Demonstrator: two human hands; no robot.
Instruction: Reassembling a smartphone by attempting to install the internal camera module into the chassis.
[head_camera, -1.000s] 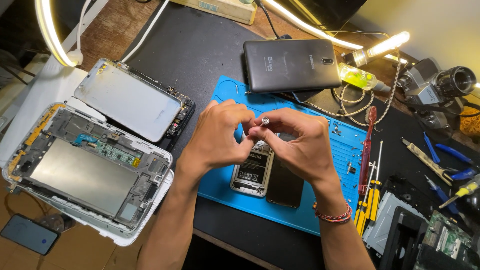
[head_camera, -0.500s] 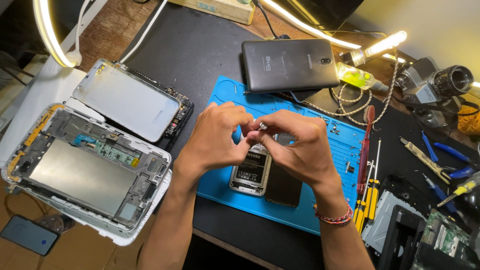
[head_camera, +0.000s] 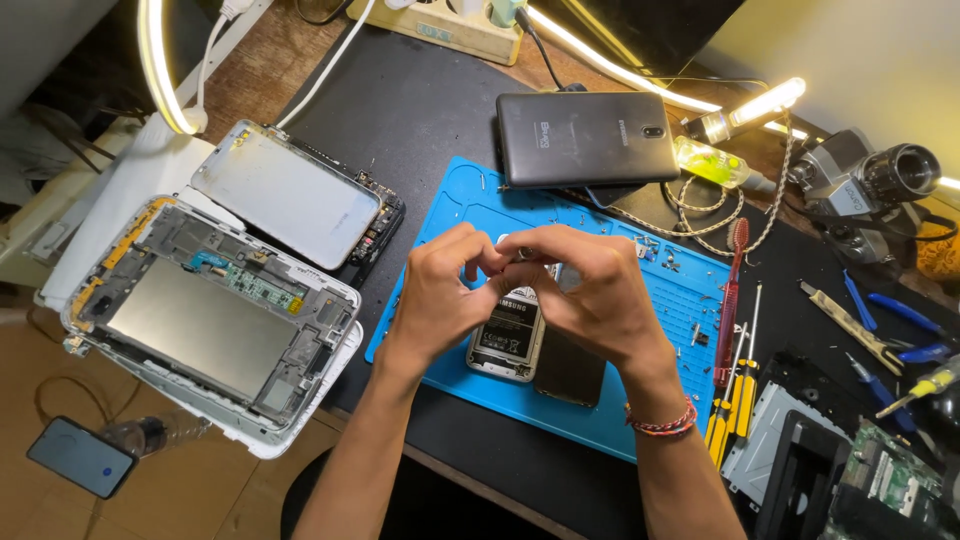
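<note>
Over the middle of the blue repair mat (head_camera: 640, 420), I bring my left hand (head_camera: 440, 300) and right hand (head_camera: 590, 300) together, fingertips pinched on a tiny metal part (head_camera: 524, 254), too small to identify; holding it high keeps it clear of the opened smartphone (head_camera: 508, 335) lying back-up just beneath on the mat. At the mat's far edge rests a dark tablet (head_camera: 585, 138). Left of the mat, on the dark worktop (head_camera: 430, 110), lies a gutted white tablet (head_camera: 200, 320); screwdrivers (head_camera: 735, 400) wait by the mat's right edge
</note>
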